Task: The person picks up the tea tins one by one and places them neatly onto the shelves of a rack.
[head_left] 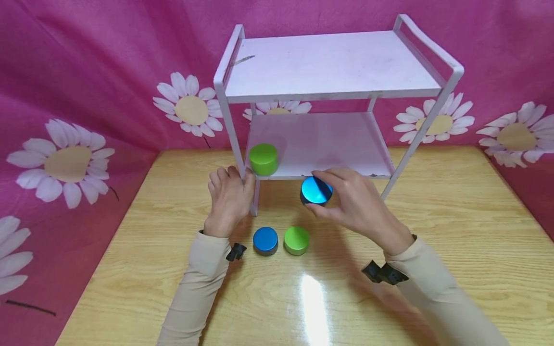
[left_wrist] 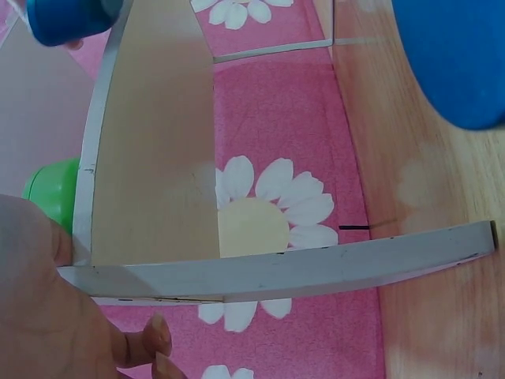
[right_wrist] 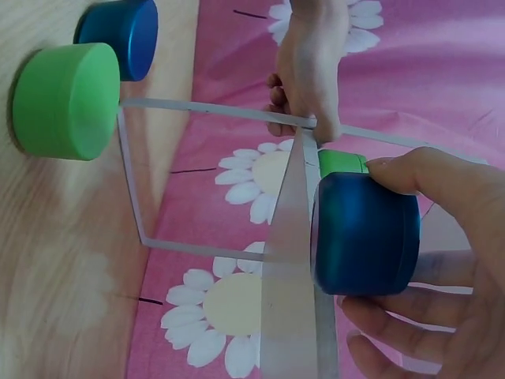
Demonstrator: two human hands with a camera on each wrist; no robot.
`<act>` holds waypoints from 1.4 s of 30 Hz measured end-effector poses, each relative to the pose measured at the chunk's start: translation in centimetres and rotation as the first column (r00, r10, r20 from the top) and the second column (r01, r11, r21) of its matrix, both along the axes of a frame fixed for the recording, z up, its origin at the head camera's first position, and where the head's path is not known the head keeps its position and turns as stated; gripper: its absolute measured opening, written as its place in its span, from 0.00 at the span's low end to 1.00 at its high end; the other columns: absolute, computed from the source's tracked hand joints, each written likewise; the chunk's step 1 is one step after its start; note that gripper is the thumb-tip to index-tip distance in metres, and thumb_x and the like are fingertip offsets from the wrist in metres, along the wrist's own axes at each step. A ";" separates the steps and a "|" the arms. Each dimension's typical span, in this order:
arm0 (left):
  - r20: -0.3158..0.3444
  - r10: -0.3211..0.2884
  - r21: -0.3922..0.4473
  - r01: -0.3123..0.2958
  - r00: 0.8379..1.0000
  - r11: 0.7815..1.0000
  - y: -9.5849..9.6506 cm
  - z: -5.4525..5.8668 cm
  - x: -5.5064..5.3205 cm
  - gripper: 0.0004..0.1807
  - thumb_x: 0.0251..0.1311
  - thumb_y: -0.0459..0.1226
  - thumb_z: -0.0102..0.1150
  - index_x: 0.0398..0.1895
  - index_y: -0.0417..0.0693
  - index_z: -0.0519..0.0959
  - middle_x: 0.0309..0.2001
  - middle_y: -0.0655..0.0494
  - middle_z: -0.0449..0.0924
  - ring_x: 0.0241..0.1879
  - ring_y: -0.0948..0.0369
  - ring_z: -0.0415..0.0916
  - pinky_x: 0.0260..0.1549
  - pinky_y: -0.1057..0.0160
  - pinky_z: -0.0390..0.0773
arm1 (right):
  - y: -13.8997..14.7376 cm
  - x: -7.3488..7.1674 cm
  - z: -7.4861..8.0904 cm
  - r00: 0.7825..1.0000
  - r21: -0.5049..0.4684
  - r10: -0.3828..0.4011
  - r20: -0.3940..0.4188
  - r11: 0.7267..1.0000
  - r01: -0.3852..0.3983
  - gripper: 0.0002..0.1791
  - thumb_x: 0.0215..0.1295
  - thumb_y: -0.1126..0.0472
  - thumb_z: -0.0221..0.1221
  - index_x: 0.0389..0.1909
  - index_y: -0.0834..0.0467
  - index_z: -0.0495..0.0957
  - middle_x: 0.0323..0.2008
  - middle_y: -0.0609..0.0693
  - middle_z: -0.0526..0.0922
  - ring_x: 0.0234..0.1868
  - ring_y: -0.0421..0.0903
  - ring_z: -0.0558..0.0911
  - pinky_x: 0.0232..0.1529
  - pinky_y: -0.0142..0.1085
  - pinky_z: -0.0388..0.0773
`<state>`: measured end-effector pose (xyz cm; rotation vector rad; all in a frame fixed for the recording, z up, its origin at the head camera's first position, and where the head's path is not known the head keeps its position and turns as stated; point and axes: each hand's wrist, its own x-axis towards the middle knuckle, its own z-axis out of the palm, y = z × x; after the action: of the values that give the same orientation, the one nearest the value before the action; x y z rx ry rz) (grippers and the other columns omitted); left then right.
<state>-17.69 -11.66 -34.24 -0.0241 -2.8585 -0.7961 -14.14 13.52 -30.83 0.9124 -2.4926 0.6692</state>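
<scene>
On the table [head_left: 437, 298], the rack [head_left: 329, 67] is placed at twelve o'clock, with the curtain [head_left: 337, 17] behind. On its lower shelf [head_left: 329, 139], a first cylinder [head_left: 263, 160] is set toward eight o'clock; at that cylinder's seven o'clock, the post [head_left: 230, 125] is gripped by the left hand [head_left: 229, 201]. At its four o'clock, near the shelf's edge, a second cylinder [head_left: 315, 191] is held in the right hand [head_left: 357, 204]. At seven o'clock from that, on the table, a third cylinder [head_left: 265, 240] is set at the nine o'clock side of a fourth cylinder [head_left: 296, 240]

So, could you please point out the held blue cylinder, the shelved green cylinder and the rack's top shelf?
Held blue cylinder [right_wrist: 365, 234], right wrist view: curved side.
Shelved green cylinder [head_left: 263, 154], head view: top face.
Top shelf [head_left: 333, 65], head view: middle of its upper surface.
</scene>
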 end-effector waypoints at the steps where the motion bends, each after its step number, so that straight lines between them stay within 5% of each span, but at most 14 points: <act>1: 0.000 -0.001 0.001 0.001 1.000 1.000 0.0 0.0 0.0 0.27 0.69 0.51 0.27 0.34 0.35 0.65 0.36 0.41 0.61 0.41 0.45 0.54 0.42 0.50 0.54 | -0.1 -0.1 0.2 1.000 0.000 0.004 -0.001 1.000 -0.004 0.33 0.44 0.50 0.74 0.50 0.65 0.80 0.44 0.57 0.83 0.43 0.53 0.81 0.40 0.45 0.80; 25: 0.026 -0.002 -0.003 0.002 1.000 1.000 0.1 0.1 -0.2 0.27 0.70 0.52 0.28 0.36 0.34 0.65 0.37 0.41 0.60 0.42 0.45 0.54 0.43 0.50 0.54 | -1.5 -4.2 2.3 1.000 -0.039 0.003 0.011 0.999 -0.002 0.28 0.48 0.51 0.73 0.47 0.63 0.81 0.41 0.55 0.83 0.42 0.51 0.79 0.41 0.43 0.78; 36: 0.009 0.005 -0.001 -0.005 1.000 1.000 -0.1 0.1 -0.1 0.28 0.69 0.51 0.27 0.34 0.34 0.66 0.37 0.41 0.61 0.42 0.45 0.54 0.43 0.50 0.55 | -2.6 -5.3 1.6 0.996 -0.060 -0.032 0.080 0.998 0.036 0.31 0.49 0.52 0.72 0.52 0.65 0.78 0.44 0.59 0.81 0.44 0.53 0.78 0.43 0.46 0.79; 42: 0.005 0.006 -0.002 -0.006 1.000 1.000 -0.1 0.1 -0.1 0.28 0.69 0.52 0.28 0.35 0.34 0.66 0.37 0.40 0.61 0.42 0.45 0.54 0.42 0.50 0.56 | -2.7 -5.7 1.5 0.988 -0.064 -0.080 0.130 0.994 0.089 0.41 0.52 0.51 0.70 0.64 0.64 0.67 0.49 0.62 0.79 0.46 0.56 0.79 0.46 0.49 0.78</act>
<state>-17.79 -11.72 -34.15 -0.0142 -2.8630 -0.7938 -19.80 10.77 -29.38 0.7553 -2.5849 0.8040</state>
